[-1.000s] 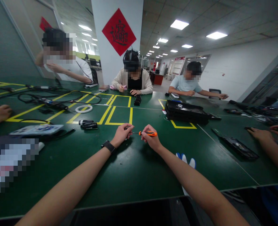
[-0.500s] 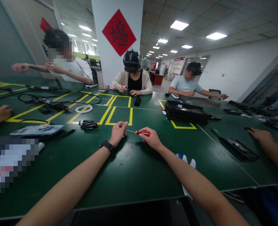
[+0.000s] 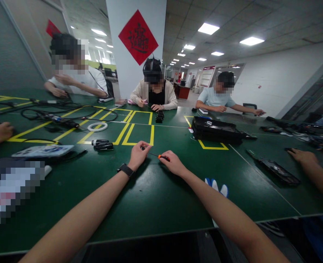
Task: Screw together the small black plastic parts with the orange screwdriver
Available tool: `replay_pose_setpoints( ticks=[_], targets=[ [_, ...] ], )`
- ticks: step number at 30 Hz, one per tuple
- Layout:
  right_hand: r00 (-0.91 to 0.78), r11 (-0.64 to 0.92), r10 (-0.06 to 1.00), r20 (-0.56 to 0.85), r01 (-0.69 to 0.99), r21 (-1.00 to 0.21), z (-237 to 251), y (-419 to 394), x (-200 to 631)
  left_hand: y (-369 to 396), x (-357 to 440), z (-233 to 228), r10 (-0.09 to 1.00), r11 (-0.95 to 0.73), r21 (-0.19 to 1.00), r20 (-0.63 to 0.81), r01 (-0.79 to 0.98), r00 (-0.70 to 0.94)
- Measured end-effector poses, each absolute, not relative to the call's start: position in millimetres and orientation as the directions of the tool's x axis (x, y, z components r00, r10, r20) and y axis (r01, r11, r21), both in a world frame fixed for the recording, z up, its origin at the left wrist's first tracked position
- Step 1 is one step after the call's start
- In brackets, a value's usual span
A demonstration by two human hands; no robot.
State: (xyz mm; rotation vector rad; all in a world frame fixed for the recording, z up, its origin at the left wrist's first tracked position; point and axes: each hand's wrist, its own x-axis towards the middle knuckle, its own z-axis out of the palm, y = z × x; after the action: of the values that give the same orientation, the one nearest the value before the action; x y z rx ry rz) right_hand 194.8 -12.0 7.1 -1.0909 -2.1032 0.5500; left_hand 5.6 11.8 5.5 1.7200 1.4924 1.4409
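Note:
My right hand [image 3: 173, 163] is closed around the handle of an orange and black screwdriver [image 3: 164, 158]. Its thin shaft points left, toward my left hand [image 3: 139, 155]. The fingers of my left hand are pinched together near the shaft's tip, around a small dark piece that they mostly cover; I cannot make out what it is. Both hands are just above the green table [image 3: 139, 208]. Several black cylindrical pieces [image 3: 103, 145] lie to the left of my left hand.
A white ring [image 3: 97, 126] and black cables [image 3: 54, 118] lie at the left. A black case [image 3: 214, 129] stands at the right, with a black opened part [image 3: 273, 171] nearer. White-blue gloves [image 3: 215, 185] lie by my right forearm. Co-workers sit around the table.
My right hand has moved slightly down, and more of the screwdriver handle is covered. My left hand has turned a little. The co-worker at the left has drawn an outstretched arm in.

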Motion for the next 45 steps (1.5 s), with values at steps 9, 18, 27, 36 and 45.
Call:
replay_pose_setpoints(
  ticks=[9,18,27,36,45],
  targets=[
    [-0.399,0.563,0.826,0.399,0.545,-0.622,5.2,-13.0,196.7,11.7,5.0,5.6,0.901,-0.320,0.830,0.415,0.458,-0.123],
    [-0.405,0.578,0.816,0.412,0.556,-0.598,5.1,-7.2,198.4,12.5,6.4,5.2,0.904,-0.336,0.821,0.418,0.461,-0.086],
    [-0.318,0.508,0.861,0.396,0.538,-0.673,0.4,-5.0,203.3,11.2,8.5,4.3,0.873,-0.414,0.729,0.487,0.545,0.011],
    [-0.375,0.558,0.828,0.417,0.633,-0.537,1.4,-2.1,204.4,10.6,8.3,5.3,0.889,-0.385,0.737,0.458,0.555,0.009],
    [-0.279,0.482,0.874,0.398,0.595,-0.643,1.4,-3.2,203.9,6.2,11.7,7.1,0.874,-0.417,0.715,0.484,0.561,0.033]
  ],
)
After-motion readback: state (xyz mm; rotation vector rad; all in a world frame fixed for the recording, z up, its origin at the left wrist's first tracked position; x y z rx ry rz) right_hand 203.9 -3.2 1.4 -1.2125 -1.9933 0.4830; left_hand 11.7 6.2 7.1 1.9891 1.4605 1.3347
